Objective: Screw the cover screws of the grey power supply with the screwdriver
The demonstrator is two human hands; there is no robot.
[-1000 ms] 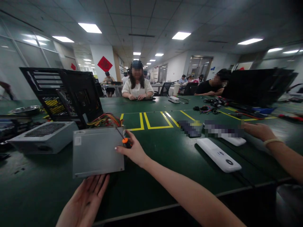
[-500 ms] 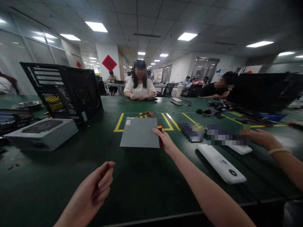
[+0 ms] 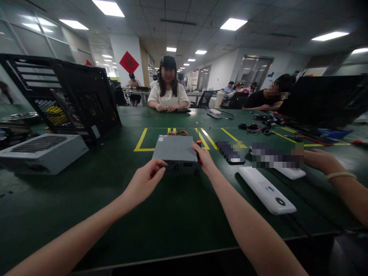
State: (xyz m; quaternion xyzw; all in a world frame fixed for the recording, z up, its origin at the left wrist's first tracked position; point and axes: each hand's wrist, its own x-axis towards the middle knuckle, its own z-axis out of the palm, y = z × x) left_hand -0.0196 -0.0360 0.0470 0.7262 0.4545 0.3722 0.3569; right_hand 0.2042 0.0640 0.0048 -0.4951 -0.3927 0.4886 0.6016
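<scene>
A grey computer power supply [image 3: 175, 148] is in front of me, its fan grille and socket facing me and its coloured cables at the far side. My left hand [image 3: 146, 178] has curled fingers at its near left corner, thumb and index fingertips against it. At its right edge, my right hand [image 3: 203, 157] holds a screwdriver [image 3: 199, 143] with an orange and black handle, its thin shaft pointing up. The right thumb lies over the top edge of the power supply. The lower fingers of this hand are partly hidden.
An open black computer case [image 3: 86, 103] and another power supply [image 3: 54, 155] are on the left. To the right lie a white power bank-like device [image 3: 266, 189] and a phone [image 3: 230, 153]. Another person's hand [image 3: 322, 165] reaches in there. A person [image 3: 168, 92] sits opposite.
My left hand has moved forward and right from the near table area to the power supply. The power supply has turned, so its fan side now shows. The right hand still holds the screwdriver.
</scene>
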